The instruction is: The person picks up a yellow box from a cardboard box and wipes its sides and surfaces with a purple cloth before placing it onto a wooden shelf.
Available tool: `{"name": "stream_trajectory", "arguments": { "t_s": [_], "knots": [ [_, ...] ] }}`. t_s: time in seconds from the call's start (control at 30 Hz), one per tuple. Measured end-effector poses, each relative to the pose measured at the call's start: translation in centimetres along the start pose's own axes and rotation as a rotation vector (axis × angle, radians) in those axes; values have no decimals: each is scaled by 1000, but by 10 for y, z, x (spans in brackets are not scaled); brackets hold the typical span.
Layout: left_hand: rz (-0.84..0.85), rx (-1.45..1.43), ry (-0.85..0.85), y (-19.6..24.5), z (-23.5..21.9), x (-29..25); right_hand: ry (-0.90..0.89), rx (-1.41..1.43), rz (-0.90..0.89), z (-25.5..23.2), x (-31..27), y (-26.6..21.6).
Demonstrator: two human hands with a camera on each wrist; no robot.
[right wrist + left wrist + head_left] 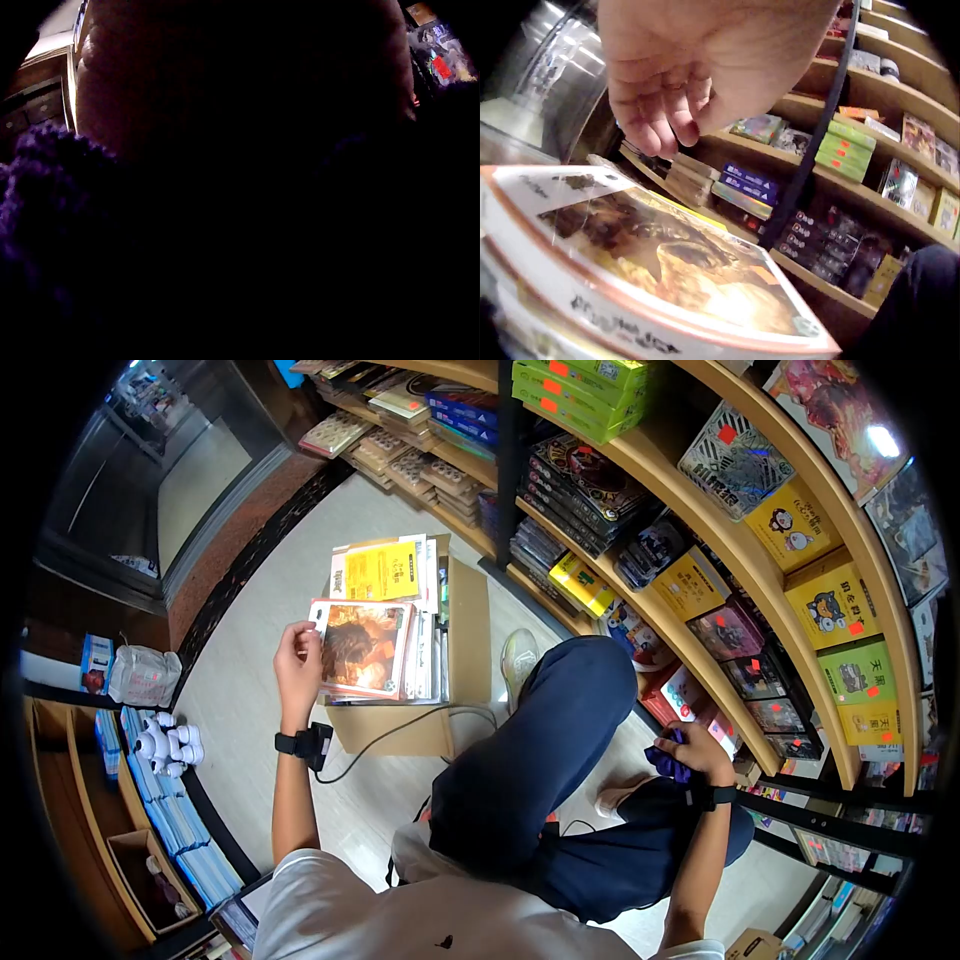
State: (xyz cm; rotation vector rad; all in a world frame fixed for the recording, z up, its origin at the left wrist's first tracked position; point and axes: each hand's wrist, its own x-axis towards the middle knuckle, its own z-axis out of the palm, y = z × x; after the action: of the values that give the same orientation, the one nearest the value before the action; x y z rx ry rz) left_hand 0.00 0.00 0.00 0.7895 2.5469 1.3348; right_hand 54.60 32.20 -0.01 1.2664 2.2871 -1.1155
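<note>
In the head view my left hand [298,655] is at the left edge of a flat boxed item with an orange-brown picture cover [360,650]. Its fingers are loosely bent and hold nothing; the left wrist view has the hand [712,60] above that cover [682,262]. The picture-covered item tops a stack in an open cardboard box [470,635]. Behind it lies a yellow-covered item [385,569]. Over by my bent knee, my right hand [708,750] grips a bunched purple cloth [667,763]. Fuzzy purple cloth [52,187] shows in the dark right wrist view.
Curved wooden shelves [690,530] full of boxed goods stand ahead and to the right. A white toy robot [168,744] stands on blue-spined goods at left. A black cable [385,732] runs past the carton. One shoe [519,660] is beside the carton.
</note>
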Motion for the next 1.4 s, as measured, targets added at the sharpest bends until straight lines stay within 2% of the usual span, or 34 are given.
{"name": "stream_trajectory", "arguments": {
  "t_s": [0.07,0.1,0.17,0.27,0.37,0.4,0.53,0.63,0.77,0.83,0.87,0.97,1.1,1.17,1.23,1.3,1.4],
  "knots": [
    [168,102,-11,25,21,11,10,-52,6,-7,-13,-9],
    [237,207,-75,38,-11,33,-40,21,-35,22,4,-28],
    [350,205,-202,50,21,61,-48,5,-14,7,-1,-26],
    [604,499,-330,68,64,89,-15,-30,-7,-7,-9,-24],
    [504,511,-492,57,92,118,21,-12,-43,-5,-13,-20],
    [448,532,-508,40,101,130,33,-8,-51,-4,-14,-20],
    [399,695,-550,51,105,142,59,-51,-57,-4,-18,-20],
    [433,888,-481,73,104,131,61,-30,-57,-2,-20,-16],
    [629,836,-485,82,97,127,106,-46,-82,8,-25,-1],
    [420,584,-626,93,91,129,144,-70,-92,4,-27,-7],
    [552,555,-560,86,87,125,143,-50,-99,3,-34,-12],
    [588,449,-602,105,73,131,237,34,-164,-2,-39,-22],
    [582,99,-551,191,72,108,483,67,-323,-15,-40,-36],
    [428,-189,-606,241,78,83,592,88,-443,-18,-39,-41],
    [425,-294,-592,273,89,61,624,211,-440,-21,-42,-56],
    [392,-501,-650,307,112,21,670,373,-502,-25,-49,-70],
    [253,-757,-873,361,146,-46,614,649,-590,-24,-56,-74]
  ]
}}
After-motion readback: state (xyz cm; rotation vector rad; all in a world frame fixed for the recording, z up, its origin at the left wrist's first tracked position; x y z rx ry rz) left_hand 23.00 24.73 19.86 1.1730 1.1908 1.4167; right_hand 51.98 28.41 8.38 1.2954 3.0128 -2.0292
